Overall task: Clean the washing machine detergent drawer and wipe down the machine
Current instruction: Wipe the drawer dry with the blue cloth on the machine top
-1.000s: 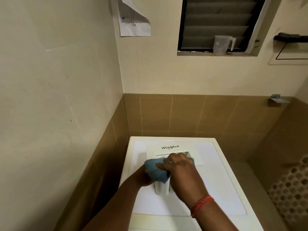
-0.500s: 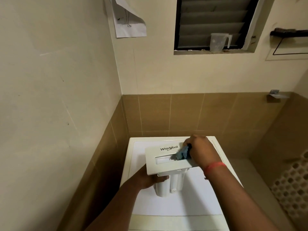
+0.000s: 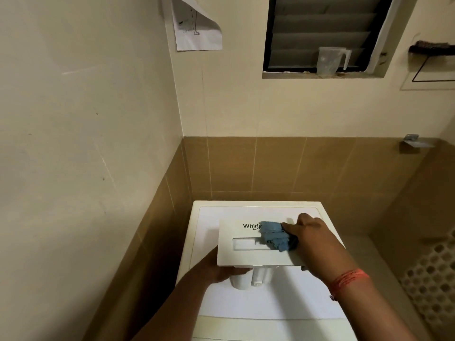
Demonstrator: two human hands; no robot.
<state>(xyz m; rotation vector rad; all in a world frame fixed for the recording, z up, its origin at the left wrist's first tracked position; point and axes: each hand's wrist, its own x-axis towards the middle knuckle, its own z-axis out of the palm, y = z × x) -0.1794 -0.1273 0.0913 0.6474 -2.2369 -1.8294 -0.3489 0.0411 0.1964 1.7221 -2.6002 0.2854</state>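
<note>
The white detergent drawer (image 3: 242, 252) is out of the machine and held above the white top of the washing machine (image 3: 246, 306), its front panel with the brand lettering facing up. My left hand (image 3: 214, 269) grips the drawer from below at its left side, mostly hidden under the panel. My right hand (image 3: 312, 235) holds a crumpled blue cloth (image 3: 275, 235) and presses it on the panel's middle, covering part of the lettering. A red thread band circles my right wrist.
The machine stands in a corner, with a wall close on the left and brown tiles behind. A clear measuring jug (image 3: 330, 60) sits on the window ledge above. A perforated white basket (image 3: 433, 284) is at the right edge.
The right hand moved the cloth from the drawer's underside to the front panel's right end, then slid it left over the lettering. The left hand has kept hold of the drawer.
</note>
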